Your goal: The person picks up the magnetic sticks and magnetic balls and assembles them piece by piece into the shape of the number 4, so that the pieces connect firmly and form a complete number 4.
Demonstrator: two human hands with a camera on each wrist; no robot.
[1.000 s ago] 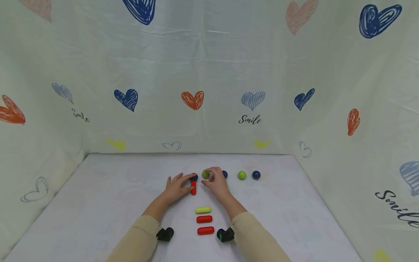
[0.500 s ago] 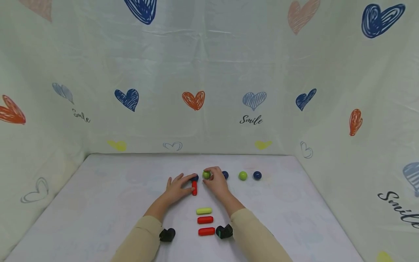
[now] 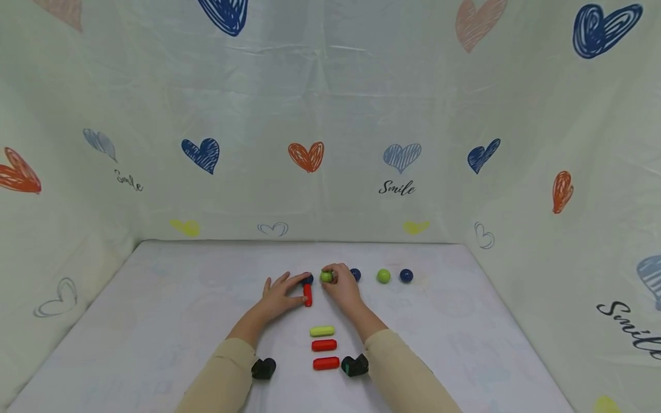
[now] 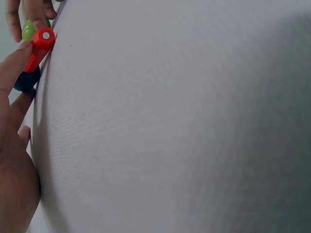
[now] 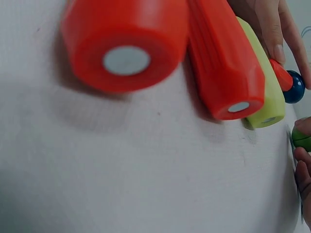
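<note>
My left hand holds a red magnetic rod and a dark blue ball between thumb and forefinger. The ball sits against the rod's far end, and the thumb lies at the near end. A pale magnet dot shows on the rod's tip in the left wrist view. Just to the right, my right hand pinches a green ball between thumb and fingers. A small gap separates the green ball from the blue one in the head view. The right wrist view shows the blue ball touching the red rod.
Right of my right hand are a blue ball, a green ball and another blue ball. Between my forearms lie a yellow-green rod and two red rods. A heart-printed curtain hangs behind the white table.
My right thumb and fingers have drawn together on the green ball, which they stood open around a second ago. The left hand keeps its hold on the rod and blue ball.
</note>
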